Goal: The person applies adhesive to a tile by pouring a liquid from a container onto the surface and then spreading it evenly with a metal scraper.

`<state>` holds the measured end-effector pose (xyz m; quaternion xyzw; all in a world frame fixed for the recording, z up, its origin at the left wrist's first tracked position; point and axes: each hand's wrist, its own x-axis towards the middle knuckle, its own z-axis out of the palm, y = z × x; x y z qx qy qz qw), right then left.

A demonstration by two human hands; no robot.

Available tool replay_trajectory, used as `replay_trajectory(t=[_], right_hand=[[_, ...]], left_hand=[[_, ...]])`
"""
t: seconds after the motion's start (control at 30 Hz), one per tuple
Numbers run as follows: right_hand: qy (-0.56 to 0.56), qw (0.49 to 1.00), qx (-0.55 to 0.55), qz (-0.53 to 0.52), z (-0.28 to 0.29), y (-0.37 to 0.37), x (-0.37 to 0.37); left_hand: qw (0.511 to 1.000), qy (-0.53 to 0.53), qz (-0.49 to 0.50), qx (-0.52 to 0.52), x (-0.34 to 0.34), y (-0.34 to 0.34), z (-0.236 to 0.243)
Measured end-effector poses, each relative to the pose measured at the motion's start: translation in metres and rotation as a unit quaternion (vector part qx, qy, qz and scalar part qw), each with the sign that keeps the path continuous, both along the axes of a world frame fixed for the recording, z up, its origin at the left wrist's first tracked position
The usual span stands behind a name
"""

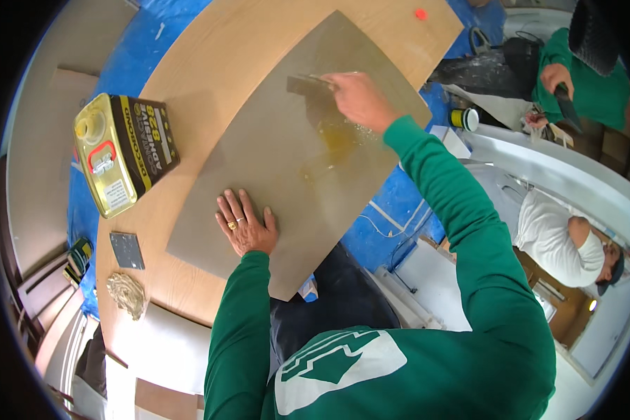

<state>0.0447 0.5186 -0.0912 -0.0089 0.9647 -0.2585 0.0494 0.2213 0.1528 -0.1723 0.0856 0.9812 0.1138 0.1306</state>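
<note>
A large grey-brown sheet with curved edges lies on a wooden tabletop. My left hand rests flat on its near part, fingers stretched out and rings on them. Over the far part, my right hand grips a flat spreader, its blade down against the sheet. Wet yellowish glue shines on the surface just nearer than that hand. A rectangular metal adhesive can, with a red handle on top, stands on the tabletop left of the sheet.
Near the can lie a dark square piece and a crumpled beige wad. Blue sheeting covers the floor. At the right, a person in green holds a dark blade-like tool; another wears white. A small tub stands beyond the table.
</note>
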Motion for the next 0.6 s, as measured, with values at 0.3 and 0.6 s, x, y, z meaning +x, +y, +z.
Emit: replay_trajectory(t=[0.3, 0.6], right_hand=[[0.083, 0.968, 0.144, -0.187, -0.047, 0.056, 0.056], [-0.018, 0.992, 0.068, -0.104, -0.018, -0.055, 0.122]], left_hand=[[0.995, 0.093, -0.022, -0.003, 0.016, 0.015, 0.0], [0.995, 0.091, -0.029, -0.032, 0.02, 0.002, 0.004]])
